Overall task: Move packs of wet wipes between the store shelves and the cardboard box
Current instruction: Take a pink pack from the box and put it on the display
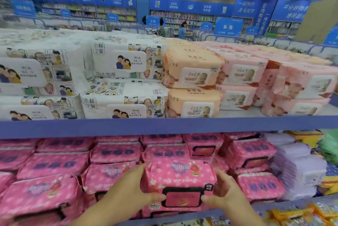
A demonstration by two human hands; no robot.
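I hold one pink pack between my left hand and right hand. My fingers curl round each end and my thumbs pinch its front, so it won't tip. Other pink packs lie behind and beside my grip on the lower shelf.

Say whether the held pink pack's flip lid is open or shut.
Shut: the flip lid lies flat within its black frame on the pink pack.
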